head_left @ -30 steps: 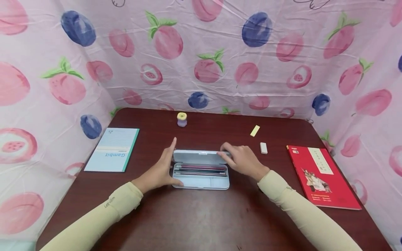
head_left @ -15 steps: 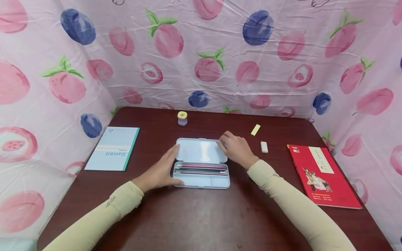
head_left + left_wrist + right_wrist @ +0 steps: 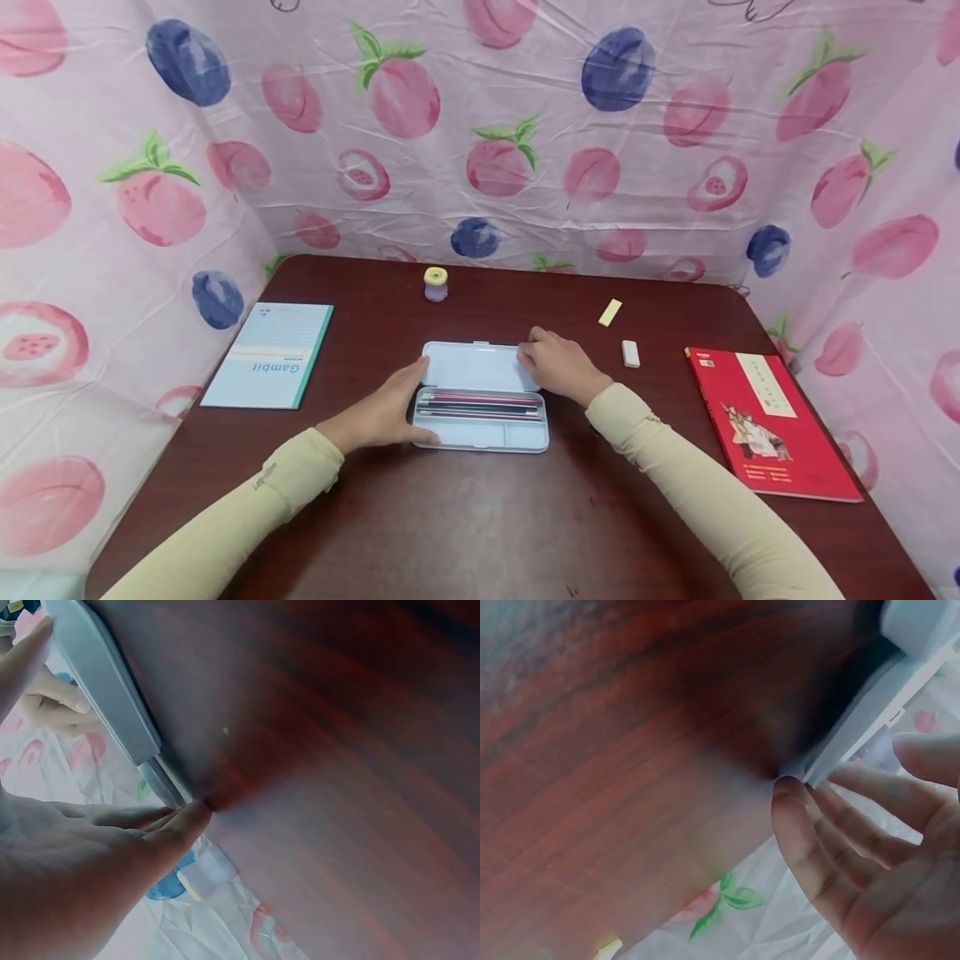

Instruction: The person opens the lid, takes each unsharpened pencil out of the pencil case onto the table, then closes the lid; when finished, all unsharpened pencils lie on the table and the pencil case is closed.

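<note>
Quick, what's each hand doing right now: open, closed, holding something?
Left hand: open, spread along the left end of the pencil case.
Right hand: at the lid's right edge; whether it grips cannot be told.

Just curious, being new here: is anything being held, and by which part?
The left hand spans the left end of the open pencil case; the right hand touches the far right corner of its lid. Whether the right one grips cannot be told.

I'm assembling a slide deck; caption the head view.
Left hand and right hand at an open pencil case holding pencils on a dark table.
</note>
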Demonstrator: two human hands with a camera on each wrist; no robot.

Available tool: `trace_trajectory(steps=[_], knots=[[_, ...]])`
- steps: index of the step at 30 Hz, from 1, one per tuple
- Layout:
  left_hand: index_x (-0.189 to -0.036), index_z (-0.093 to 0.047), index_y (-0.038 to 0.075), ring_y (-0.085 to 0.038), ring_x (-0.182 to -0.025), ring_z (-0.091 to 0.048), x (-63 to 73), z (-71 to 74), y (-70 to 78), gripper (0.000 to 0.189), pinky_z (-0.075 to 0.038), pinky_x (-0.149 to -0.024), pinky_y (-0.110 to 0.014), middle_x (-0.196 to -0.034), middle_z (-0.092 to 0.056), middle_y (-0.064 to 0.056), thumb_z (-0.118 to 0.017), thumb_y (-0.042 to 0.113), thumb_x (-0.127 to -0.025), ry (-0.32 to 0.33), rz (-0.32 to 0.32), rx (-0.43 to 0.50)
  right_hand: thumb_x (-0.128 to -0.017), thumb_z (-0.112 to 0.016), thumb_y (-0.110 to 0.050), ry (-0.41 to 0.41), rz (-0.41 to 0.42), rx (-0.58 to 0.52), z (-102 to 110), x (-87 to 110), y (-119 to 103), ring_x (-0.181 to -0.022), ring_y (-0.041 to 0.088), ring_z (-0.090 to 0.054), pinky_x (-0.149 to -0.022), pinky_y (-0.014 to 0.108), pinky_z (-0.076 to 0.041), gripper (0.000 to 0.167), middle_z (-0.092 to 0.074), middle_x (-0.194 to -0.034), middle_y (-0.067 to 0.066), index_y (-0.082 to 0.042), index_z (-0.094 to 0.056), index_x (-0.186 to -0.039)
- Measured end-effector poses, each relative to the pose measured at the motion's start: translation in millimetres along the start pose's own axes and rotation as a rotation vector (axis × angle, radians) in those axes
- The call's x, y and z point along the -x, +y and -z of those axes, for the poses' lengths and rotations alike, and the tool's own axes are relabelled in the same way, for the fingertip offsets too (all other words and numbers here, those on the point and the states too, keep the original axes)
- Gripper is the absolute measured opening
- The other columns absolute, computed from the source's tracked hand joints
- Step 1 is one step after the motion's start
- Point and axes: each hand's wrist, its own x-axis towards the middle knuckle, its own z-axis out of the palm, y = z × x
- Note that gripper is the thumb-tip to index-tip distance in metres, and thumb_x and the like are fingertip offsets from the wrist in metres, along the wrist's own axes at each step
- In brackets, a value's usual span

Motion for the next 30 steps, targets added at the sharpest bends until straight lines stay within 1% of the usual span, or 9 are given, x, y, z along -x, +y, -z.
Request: trace_trajectory(steps=[2,4,7,10,13,16,21,24,30], knots=[[-0.170,-0.009,-0.001,-0.041,-0.165,-0.020,1.6,-0.1,0.6,0.133,-0.028,-0.131,-0.056,-0.178,-0.016,-0.022,-0.096,0.041,-0.079,0.004,0.003,0.010,-0.105,-0.068,-0.026,0.049,0.003,0.022,2,4.5,-2,-0.086,0.023,-0.070,-0.071,0.041,-0.064,0.033,-0.070,-0.110,0.014,-0.002,-0.077,-0.126],[-0.171,-0.008,0.001,-0.038,-0.166,-0.018,2.9,-0.6,1.4,0.133,-0.027,-0.132,-0.055,-0.179,-0.013,-0.021,-0.097,0.039,-0.079,0.013,0.007,0.018,-0.102,-0.073,-0.027,0.127,0.003,0.043,6,10.9,-5,-0.084,0.025,-0.074,-0.069,0.042,-0.065,0.038,-0.072,-0.114,0.017,0.000,-0.075,-0.129],[-0.171,-0.008,0.003,-0.036,-0.166,-0.021,4.6,-2.0,2.4,0.133,-0.031,-0.131,-0.052,-0.180,-0.011,-0.018,-0.096,0.039,-0.079,0.034,0.006,0.018,-0.097,-0.078,-0.023,0.255,0.003,0.032,14,23.3,-10,-0.075,0.026,-0.075,-0.062,0.042,-0.063,0.035,-0.074,-0.111,0.017,0.000,-0.077,-0.123],[-0.172,-0.008,0.006,-0.036,-0.162,-0.027,5.7,-3.2,3.6,0.133,-0.037,-0.128,-0.051,-0.179,-0.012,-0.018,-0.097,0.039,-0.078,0.056,0.015,0.023,-0.092,-0.083,-0.019,0.306,0.011,-0.024,23,35.8,-16,-0.067,0.022,-0.069,-0.057,0.038,-0.060,0.024,-0.074,-0.098,0.012,-0.003,-0.081,-0.110],[-0.172,-0.008,0.008,-0.038,-0.159,-0.032,7.1,-3.4,4.0,0.133,-0.040,-0.125,-0.053,-0.177,-0.014,-0.019,-0.097,0.040,-0.078,0.071,0.028,0.026,-0.089,-0.086,-0.019,0.255,0.014,-0.066,30,45.6,-22,-0.061,0.014,-0.061,-0.054,0.033,-0.054,0.017,-0.072,-0.082,0.005,-0.006,-0.083,-0.099],[-0.172,-0.010,0.009,-0.039,-0.158,-0.033,8.1,-3.0,3.2,0.132,-0.040,-0.125,-0.055,-0.176,-0.019,-0.020,-0.097,0.042,-0.078,0.074,0.033,0.010,-0.089,-0.086,-0.020,0.157,0.000,-0.093,33,51.9,-27,-0.060,0.010,-0.056,-0.055,0.030,-0.052,0.012,-0.073,-0.074,0.001,-0.009,-0.083,-0.092],[-0.172,-0.010,0.009,-0.038,-0.158,-0.032,7.6,-1.5,1.4,0.133,-0.037,-0.128,-0.056,-0.174,-0.027,-0.019,-0.096,0.044,-0.078,0.061,0.019,-0.004,-0.089,-0.087,-0.021,0.027,-0.025,-0.118,32,55.0,-30,-0.065,0.009,-0.060,-0.063,0.030,-0.057,0.010,-0.079,-0.082,0.002,-0.011,-0.084,-0.090],[-0.172,-0.010,0.008,-0.038,-0.158,-0.033,6.8,-2.2,0.3,0.133,-0.036,-0.128,-0.056,-0.174,-0.029,-0.018,-0.096,0.044,-0.078,0.056,0.016,0.000,-0.089,-0.087,-0.020,-0.010,-0.025,-0.120,29,54.0,-30,-0.067,0.009,-0.061,-0.064,0.030,-0.057,0.009,-0.080,-0.084,0.002,-0.011,-0.085,-0.091],[-0.172,-0.011,0.008,-0.037,-0.158,-0.034,7.2,-5.1,0.2,0.133,-0.037,-0.128,-0.056,-0.173,-0.031,-0.018,-0.096,0.045,-0.078,0.052,0.037,0.007,-0.087,-0.088,-0.018,-0.065,-0.049,-0.127,23,50.6,-32,-0.063,0.009,-0.057,-0.060,0.027,-0.053,0.009,-0.079,-0.081,0.002,-0.010,-0.085,-0.091]])
